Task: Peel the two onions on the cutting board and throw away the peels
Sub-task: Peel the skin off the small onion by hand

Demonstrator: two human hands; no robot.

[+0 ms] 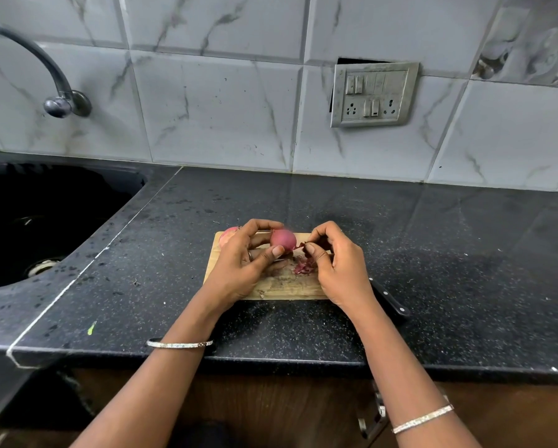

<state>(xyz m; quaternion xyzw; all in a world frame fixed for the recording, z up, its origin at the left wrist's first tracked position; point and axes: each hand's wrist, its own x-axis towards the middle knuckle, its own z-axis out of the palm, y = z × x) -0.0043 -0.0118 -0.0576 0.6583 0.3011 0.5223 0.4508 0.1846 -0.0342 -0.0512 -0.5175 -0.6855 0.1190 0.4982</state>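
Pink onion gripped in left hand — smooth, likely slippery; right hand pinches papery peel strip — tears easily, grab near base.

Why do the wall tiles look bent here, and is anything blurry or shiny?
Head view: the wide lens bows the tile lines and the counter edge near the borders; the onion in the left hand is slightly smeared, probably motion, while the right hand pinching a peel looks sharper; the glossy counter faintly mirrors the pale tiles.
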